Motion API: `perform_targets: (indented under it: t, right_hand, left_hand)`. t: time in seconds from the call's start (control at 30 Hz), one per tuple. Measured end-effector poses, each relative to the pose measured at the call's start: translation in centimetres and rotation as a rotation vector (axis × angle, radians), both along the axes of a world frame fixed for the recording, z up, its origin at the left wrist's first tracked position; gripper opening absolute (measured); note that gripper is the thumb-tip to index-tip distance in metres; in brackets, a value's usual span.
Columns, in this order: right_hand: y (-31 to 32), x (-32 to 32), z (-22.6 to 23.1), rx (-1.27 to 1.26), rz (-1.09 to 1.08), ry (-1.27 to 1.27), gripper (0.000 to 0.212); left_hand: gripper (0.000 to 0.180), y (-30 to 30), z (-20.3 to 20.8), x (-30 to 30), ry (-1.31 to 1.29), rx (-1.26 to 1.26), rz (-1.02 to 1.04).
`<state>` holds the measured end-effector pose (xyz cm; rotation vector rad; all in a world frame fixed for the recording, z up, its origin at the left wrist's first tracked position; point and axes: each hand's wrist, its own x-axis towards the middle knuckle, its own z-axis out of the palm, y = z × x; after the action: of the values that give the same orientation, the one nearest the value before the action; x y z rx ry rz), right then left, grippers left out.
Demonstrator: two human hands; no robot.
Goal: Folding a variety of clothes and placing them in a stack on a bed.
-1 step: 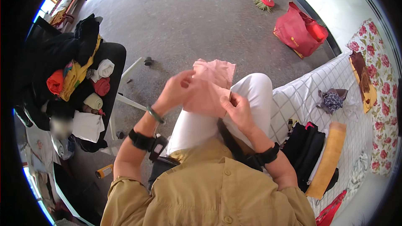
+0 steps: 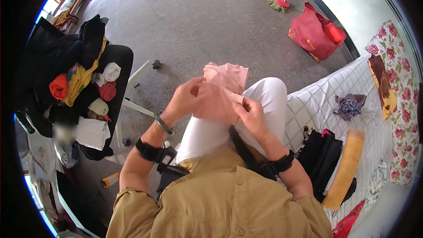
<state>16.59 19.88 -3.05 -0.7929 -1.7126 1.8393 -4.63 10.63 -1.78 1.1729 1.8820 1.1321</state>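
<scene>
A piece of thin pink cloth [image 2: 215,105] hangs between my hands above my lap, and more of it lies bunched over my left knee toward the floor. My left hand [image 2: 187,97] grips its left edge, fingers curled with the thumb against them. At the cloth's right edge my right hand [image 2: 251,113] pinches a corner between thumb and fingers. What kind of garment or cloth this is, I cannot tell. Both wrists wear black straps, and a green bangle [image 2: 163,123] sits on the left one.
At left, a black chair [image 2: 123,61] bears piled clothes and rolled cloths. To my right, folded dark clothes [image 2: 320,152] and a yellow-orange roll [image 2: 346,167] lie on a quilted white bed cover [image 2: 304,101]. A red bag [image 2: 315,35] and a mop [image 2: 278,3] stand on the floor ahead.
My left wrist has turned slightly, and its hand has shifted a little. The right hand keeps its pinch on the pink cloth.
</scene>
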Motion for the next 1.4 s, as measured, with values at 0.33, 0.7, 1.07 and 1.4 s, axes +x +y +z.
perform_targets:
  t: [0.33,0.7,1.07,1.4]
  right_hand:
    - [-0.2,-0.5,0.1,-0.495,-0.105,0.039,0.022]
    - [0.0,-2.6,-0.9,0.395,-0.321,-0.143,0.021]
    - [-0.1,-0.3,-1.5,-0.018,-0.054,0.085,0.023]
    - [-1.5,1.3,-2.5,0.236,0.114,-0.157,0.023]
  left_hand:
    - [0.045,-3.2,0.4,0.9,-0.566,-0.015,0.077]
    - [0.031,-2.4,-3.1,3.5,-0.036,0.112,0.279]
    - [0.026,-2.9,-3.8,3.3,-0.088,0.177,0.402]
    - [0.027,-3.1,-5.4,2.7,-0.241,0.246,0.418]
